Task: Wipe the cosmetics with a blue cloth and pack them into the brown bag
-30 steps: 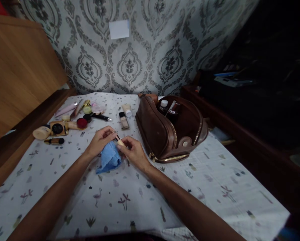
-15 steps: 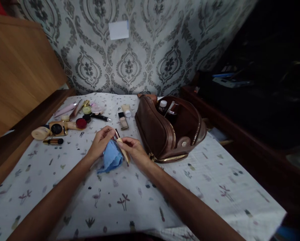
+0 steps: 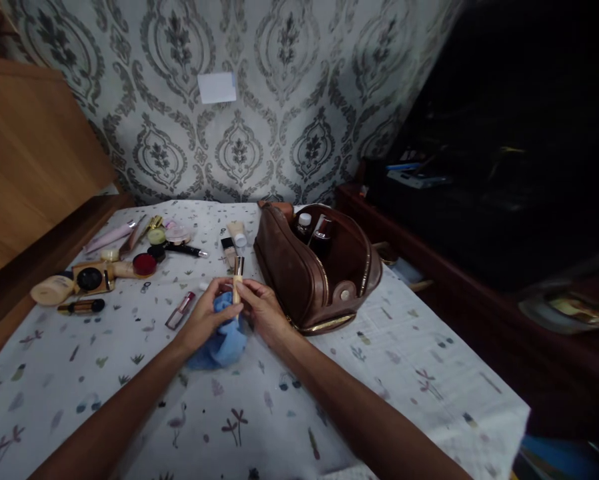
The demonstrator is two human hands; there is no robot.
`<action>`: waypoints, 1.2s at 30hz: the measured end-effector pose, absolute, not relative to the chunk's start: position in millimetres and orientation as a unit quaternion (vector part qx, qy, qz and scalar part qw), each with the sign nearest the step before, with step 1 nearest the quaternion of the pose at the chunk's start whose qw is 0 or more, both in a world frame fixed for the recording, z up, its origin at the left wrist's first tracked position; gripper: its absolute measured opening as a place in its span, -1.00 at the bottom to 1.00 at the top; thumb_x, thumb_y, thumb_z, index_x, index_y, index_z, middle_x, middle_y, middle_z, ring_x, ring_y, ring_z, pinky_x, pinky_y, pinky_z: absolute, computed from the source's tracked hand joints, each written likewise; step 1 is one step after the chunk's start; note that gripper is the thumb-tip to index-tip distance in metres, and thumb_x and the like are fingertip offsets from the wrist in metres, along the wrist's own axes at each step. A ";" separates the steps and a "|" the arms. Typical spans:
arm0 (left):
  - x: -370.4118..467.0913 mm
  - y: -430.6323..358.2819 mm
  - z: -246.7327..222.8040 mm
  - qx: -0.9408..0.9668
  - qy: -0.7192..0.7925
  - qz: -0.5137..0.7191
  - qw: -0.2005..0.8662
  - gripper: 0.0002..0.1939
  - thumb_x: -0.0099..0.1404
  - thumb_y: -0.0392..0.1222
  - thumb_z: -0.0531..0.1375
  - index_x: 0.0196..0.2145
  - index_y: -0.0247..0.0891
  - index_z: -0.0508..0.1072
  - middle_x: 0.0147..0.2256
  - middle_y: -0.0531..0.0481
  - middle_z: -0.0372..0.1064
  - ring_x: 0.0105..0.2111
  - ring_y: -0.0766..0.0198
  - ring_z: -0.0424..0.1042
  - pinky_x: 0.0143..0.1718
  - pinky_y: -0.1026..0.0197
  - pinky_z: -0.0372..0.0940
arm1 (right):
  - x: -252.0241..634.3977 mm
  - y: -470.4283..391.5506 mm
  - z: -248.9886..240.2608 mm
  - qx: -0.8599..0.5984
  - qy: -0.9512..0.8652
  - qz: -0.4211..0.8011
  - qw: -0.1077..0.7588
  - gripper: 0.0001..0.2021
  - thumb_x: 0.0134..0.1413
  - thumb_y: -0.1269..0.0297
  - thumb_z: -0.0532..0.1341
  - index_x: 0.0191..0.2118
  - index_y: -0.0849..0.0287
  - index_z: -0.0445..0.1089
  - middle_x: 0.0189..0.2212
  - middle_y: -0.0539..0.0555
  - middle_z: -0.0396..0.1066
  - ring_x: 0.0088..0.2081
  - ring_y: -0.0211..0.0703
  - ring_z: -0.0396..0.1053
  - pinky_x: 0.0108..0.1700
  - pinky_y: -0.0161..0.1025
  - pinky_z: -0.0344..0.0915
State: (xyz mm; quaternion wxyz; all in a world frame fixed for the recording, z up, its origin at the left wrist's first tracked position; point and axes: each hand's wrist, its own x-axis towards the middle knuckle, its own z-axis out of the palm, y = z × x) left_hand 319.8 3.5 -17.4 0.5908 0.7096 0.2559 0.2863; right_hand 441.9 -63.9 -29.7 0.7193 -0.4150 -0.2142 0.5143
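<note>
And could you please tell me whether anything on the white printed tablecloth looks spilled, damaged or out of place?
Nothing stands out: no spill or damage is visible. The brown leather-look zip bag is open and the crumpled blue cloth touches the left hand, but neither seems odd.

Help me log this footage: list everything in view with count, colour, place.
Wall: 1, grey patterned, back
Card: 1, white, on wall
Panel: 1, brown, far left
Tablecloth: 1, white printed, centre
Bag: 1, brown, right of hands
Bottles: 2, dark, in bag
Small bottle: 1, beige, behind hands
Tube: 1, beige, beside it
Vial: 1, pinkish, left of hands
Pencil: 1, black, left rear
Pot: 1, red, left
Compact: 1, beige, far left
Gold case: 1, gold, beside it
Other make-up: several, mixed, left cluster
Ledge: 1, dark red, right
Clutter: several, colours dim, right
Rag: 1, blue, under hands
Stick: 1, cream, between hands
Left hand: 1, bare, on stick
Right hand: 1, bare, on stick
Forearms: 2, bare, bottom
</note>
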 end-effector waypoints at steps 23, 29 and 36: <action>300.5 26.1 -6.0 0.828 0.217 0.102 0.507 -0.65 0.01 0.09 0.34 -0.37 -0.22 0.45 -0.46 0.07 0.38 -0.43 0.24 0.34 -0.35 0.27 0.26 | 459.6 -112.1 63.3 -0.491 -0.461 0.300 0.676 -0.65 -0.03 0.01 0.38 -0.27 0.13 0.33 -0.43 -0.06 0.31 -0.39 -0.29 0.29 -0.35 -0.34 0.27; 309.0 18.9 -20.7 0.816 0.205 0.033 0.539 -0.64 0.12 0.15 0.24 -0.45 -0.22 0.36 -0.57 0.11 0.27 -0.55 0.32 0.26 -0.46 0.29 0.21 | 519.1 -134.5 114.2 -0.492 -0.488 0.152 0.704 -0.66 0.09 0.02 0.31 -0.19 0.14 0.30 -0.39 -0.04 0.33 -0.40 -0.29 0.31 -0.36 -0.32 0.30; 312.6 18.4 -38.2 0.800 0.218 0.014 0.558 -0.57 0.18 0.24 0.21 -0.41 -0.22 0.39 -0.55 0.10 0.28 -0.51 0.30 0.27 -0.44 0.29 0.21 | 606.9 -125.6 137.1 -0.570 -0.520 -0.086 0.630 -0.73 0.16 0.10 0.26 -0.14 0.10 0.25 -0.47 -0.09 0.31 -0.45 -0.25 0.31 -0.39 -0.28 0.27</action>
